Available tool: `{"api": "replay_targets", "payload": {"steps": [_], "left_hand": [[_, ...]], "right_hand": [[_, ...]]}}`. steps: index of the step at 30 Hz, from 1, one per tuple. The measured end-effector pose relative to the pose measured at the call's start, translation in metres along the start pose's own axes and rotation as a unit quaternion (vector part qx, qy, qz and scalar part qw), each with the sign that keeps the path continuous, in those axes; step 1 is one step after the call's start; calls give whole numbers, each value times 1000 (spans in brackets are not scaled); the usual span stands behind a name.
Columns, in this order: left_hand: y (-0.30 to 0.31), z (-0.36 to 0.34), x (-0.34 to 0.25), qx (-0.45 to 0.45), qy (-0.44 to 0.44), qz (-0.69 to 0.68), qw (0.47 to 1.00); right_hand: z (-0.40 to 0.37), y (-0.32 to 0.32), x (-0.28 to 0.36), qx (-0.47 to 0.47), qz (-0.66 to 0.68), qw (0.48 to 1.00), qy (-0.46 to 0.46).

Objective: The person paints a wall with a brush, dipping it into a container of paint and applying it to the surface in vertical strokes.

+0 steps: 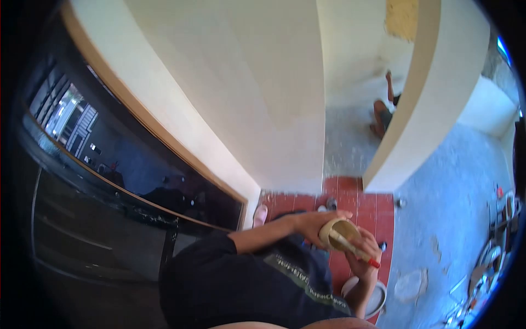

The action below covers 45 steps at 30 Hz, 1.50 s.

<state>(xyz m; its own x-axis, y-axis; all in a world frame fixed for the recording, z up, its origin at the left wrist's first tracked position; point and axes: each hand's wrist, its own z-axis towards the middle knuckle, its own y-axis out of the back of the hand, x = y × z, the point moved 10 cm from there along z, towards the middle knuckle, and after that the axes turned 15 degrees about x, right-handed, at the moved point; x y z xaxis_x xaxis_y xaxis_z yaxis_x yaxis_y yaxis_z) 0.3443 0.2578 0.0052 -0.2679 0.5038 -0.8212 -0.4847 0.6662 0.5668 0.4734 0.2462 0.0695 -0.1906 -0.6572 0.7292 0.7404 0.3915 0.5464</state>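
Observation:
My left hand (318,225) is wrapped around the side of a cream-coloured cup (326,234) with an open, tilted mouth. A pale stick with a red end (350,248) slants out of the cup; whether it is a brush cannot be told, as its lower end is inside. My right hand (366,255) is closed around the stick near the cup's rim, with its fingers close to or touching the cup. What the cup contains is not distinguishable.
A round pale basin (375,301) stands on the red tiles (342,268) below my right arm. A pink slipper (261,215) lies by the wall. Another person (382,118) sits beyond the pillar (419,109). Cluttered items (487,263) line the far right; a dark window (159,170) is left.

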Motion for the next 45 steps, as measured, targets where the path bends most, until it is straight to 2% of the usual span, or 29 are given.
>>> {"api": "replay_targets", "payload": {"steps": [5, 7, 10, 13, 18, 20, 24, 26, 27, 29, 30, 31, 33, 35, 38, 45], "left_hand": [[16, -34, 16, -97, 10, -76, 992], [14, -44, 17, -100, 18, -63, 993], [19, -61, 24, -128, 60, -115, 983], [29, -70, 11, -157, 35, -37, 986], [34, -80, 24, -174, 50, -92, 979], [41, -84, 22, -183, 41, -67, 980], [51, -88, 31, -178, 25, -104, 978], [61, -93, 33, -180, 43, -112, 976], [65, -94, 34, -177, 39, -108, 978], [77, -104, 40, -205, 31, -105, 973], [80, -108, 43, -203, 29, -103, 973], [86, -114, 48, -212, 31, -104, 971], [96, -125, 55, -217, 30, -110, 970], [108, -137, 63, -221, 42, -88, 970], [128, -157, 73, -219, 58, -93, 970], [163, -209, 102, -222, 28, -150, 963]], "right_hand": [[26, -8, 9, 11, 9, 998, 66], [36, -12, 16, 19, 15, 995, 94], [45, -16, 23, 22, -4, 994, 112], [51, -20, 24, 23, 25, 993, 115], [55, -16, 29, 13, 45, 991, 129], [58, -15, 19, 4, 77, 993, 84], [62, -23, 7, -27, 114, 991, 69], [57, -25, -11, -95, 198, 971, 90], [56, -36, -18, -99, 194, 971, 94], [46, -55, -64, -194, 349, 917, 15], [49, -58, -66, -210, 336, 918, 26], [56, -65, -69, -213, 334, 918, 28], [65, -82, -82, -235, 378, 895, -42], [80, -93, -73, -246, 391, 885, -54], [99, -115, -76, -277, 452, 841, -103], [160, -163, -68, -266, 514, 807, -122]]}}
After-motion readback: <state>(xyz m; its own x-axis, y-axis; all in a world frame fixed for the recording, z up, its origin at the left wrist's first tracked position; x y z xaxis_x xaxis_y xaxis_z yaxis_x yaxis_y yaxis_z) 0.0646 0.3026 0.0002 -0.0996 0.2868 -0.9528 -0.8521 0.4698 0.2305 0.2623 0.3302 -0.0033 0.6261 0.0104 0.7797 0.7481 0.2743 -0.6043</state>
